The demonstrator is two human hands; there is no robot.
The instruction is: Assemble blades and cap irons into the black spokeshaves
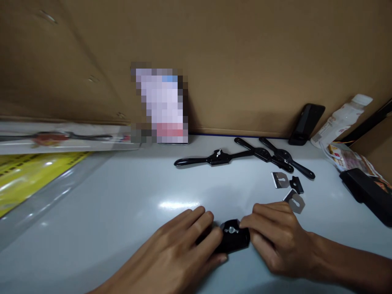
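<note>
A black metal spokeshave [235, 241] with a silvery fitting at its centre is held low over the grey table between my two hands. My left hand [183, 245] is closed round its left side, covering the handle there. On the other side, my right hand [278, 237] pinches the body's right edge with thumb and bent fingers. Just beyond the right hand lie two flat steel blades, one farther [280, 180] and one nearer [295, 202], with a small black cap piece [296, 185] beside them.
Behind, another spokeshave [219, 157] and two crossed ones [263, 154] rest on the table. A lit phone [167, 106], blurred out, leans on the cardboard wall [232, 61]. At right stand a black object [306, 124] and a bottle [343, 120]; packaging [36, 175] lies left.
</note>
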